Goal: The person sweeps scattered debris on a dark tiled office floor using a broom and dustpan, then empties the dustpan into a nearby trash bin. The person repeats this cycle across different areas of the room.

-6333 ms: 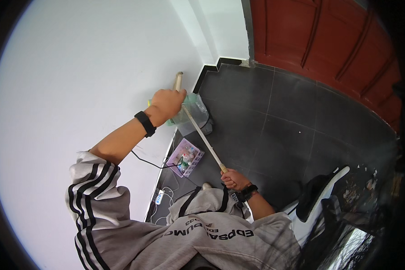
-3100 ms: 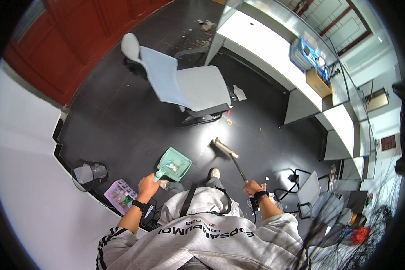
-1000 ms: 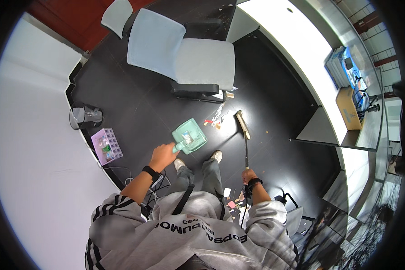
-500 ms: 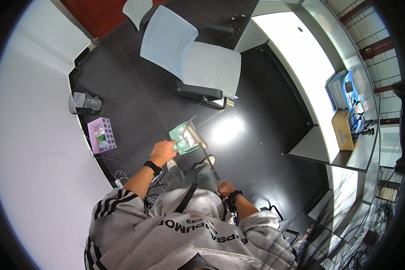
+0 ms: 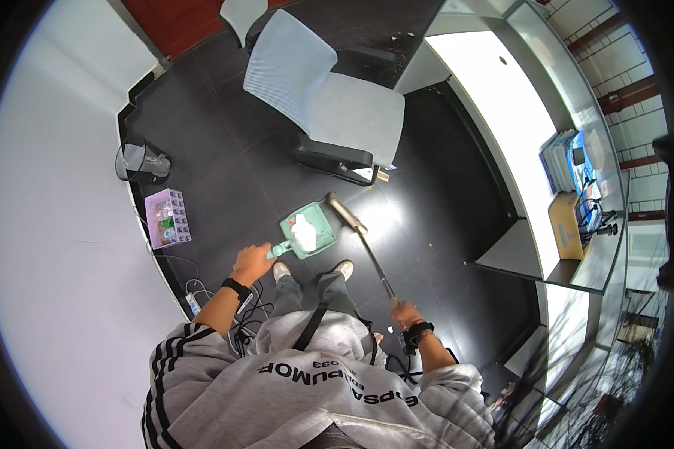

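Note:
My left hand (image 5: 253, 263) is closed round the handle of a light green dustpan (image 5: 323, 230) low over the dark floor. White crumpled litter (image 5: 304, 233) with a bit of red lies in the pan. My right hand (image 5: 407, 314) grips the handle of a long-handled broom (image 5: 347, 214), whose narrow tan head is just right of the dustpan, apart from it. My shoes (image 5: 344, 269) stand just below the pan.
Ahead stands a grey office chair (image 5: 356, 112). On the left are a black wire bin (image 5: 144, 163), a pink box of bottles (image 5: 166, 217) and tangled cables (image 5: 249, 322). A white curved desk (image 5: 494, 97) runs along the right. Small debris (image 5: 390, 329) lies by my right hand.
The broom head has moved off the dustpan to its right, and my right hand has moved right. My left hand has shifted slightly left and down. The litter in the pan is now uncovered.

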`<control>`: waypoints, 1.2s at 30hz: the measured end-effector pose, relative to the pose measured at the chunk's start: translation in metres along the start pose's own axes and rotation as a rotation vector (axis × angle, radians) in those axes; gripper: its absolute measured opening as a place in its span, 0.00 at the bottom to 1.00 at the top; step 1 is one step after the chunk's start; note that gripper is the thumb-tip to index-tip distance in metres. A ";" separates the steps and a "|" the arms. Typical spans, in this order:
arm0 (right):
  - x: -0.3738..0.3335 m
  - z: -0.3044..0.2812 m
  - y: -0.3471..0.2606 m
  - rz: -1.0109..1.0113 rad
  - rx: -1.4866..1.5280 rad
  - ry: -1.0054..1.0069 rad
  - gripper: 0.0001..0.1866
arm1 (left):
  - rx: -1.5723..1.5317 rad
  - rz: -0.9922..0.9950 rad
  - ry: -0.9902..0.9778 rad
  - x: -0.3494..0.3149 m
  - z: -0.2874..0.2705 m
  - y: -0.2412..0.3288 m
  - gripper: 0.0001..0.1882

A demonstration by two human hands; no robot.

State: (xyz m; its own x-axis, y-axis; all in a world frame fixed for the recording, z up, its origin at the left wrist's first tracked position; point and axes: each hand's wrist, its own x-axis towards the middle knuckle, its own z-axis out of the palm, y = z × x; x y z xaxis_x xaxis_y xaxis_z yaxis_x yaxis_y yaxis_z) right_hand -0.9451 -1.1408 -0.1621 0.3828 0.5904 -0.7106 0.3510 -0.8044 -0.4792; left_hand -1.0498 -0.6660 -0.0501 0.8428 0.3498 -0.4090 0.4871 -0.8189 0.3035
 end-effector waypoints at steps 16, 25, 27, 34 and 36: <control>0.112 0.050 -0.075 0.161 -0.179 -0.131 0.11 | -0.103 -0.151 0.011 -0.025 0.007 -0.017 0.14; 0.016 -0.040 -0.113 0.215 -0.002 -0.226 0.04 | -0.287 -0.214 -0.211 -0.037 0.009 -0.052 0.16; -0.008 -0.044 -0.121 0.418 0.229 -0.132 0.06 | -0.314 -0.231 -0.124 -0.044 0.009 -0.064 0.16; 0.001 -0.051 -0.171 0.506 0.364 -0.007 0.07 | -0.372 -0.259 0.148 -0.093 0.024 -0.144 0.18; 0.021 -0.056 -0.192 0.500 0.384 -0.004 0.07 | -0.454 -0.311 0.210 -0.110 0.028 -0.168 0.19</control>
State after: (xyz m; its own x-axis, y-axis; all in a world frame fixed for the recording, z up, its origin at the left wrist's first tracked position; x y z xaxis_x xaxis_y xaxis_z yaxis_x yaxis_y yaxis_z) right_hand -0.9565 -0.9701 -0.0555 0.4178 0.1376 -0.8980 -0.2013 -0.9499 -0.2392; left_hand -1.2313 -0.5798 -0.0802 0.6496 0.6628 -0.3724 0.7287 -0.4029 0.5538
